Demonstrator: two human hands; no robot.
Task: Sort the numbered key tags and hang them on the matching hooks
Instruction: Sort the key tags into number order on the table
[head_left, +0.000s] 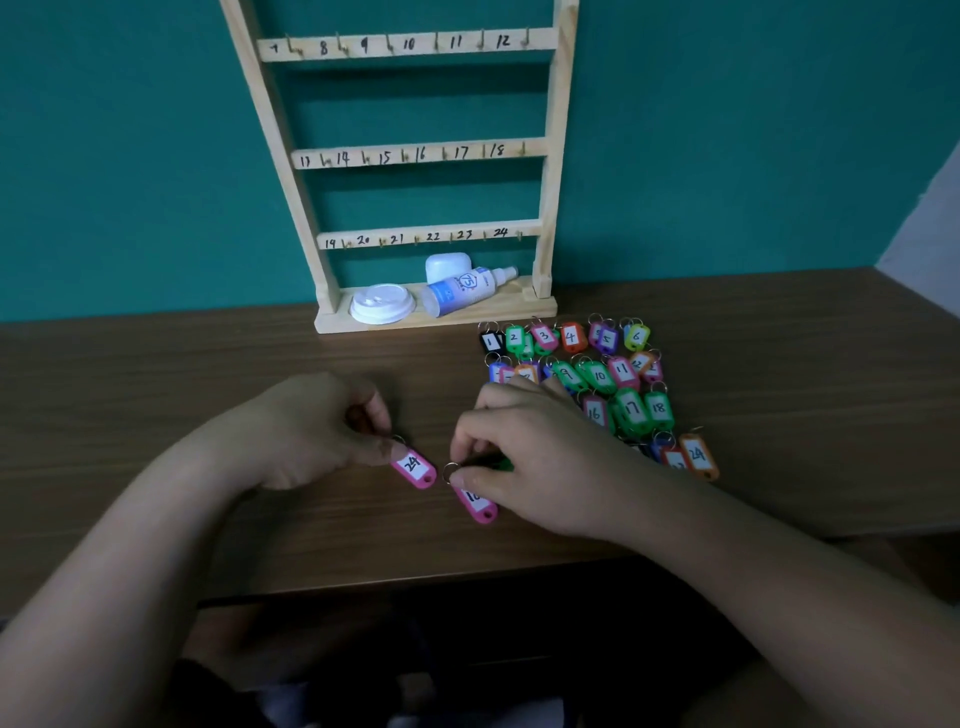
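My left hand (311, 431) pinches the ring end of a pink tag marked 24 (414, 465) that lies on the table. My right hand (524, 457) holds the ring of a second pink tag (475, 501), whose number is partly hidden under my fingers; a green tag (498, 462) shows beneath the same hand. Several coloured numbered tags (597, 374) lie sorted in rows on the table to the right. The wooden hook rack (405, 150) stands against the wall, its numbered hooks bare.
On the rack's base lie a white plastic lid (382, 304), a spray bottle (467, 291) on its side and a small white case (447, 266). The brown table (156, 389) ends at a front edge near my forearms. A teal wall stands behind.
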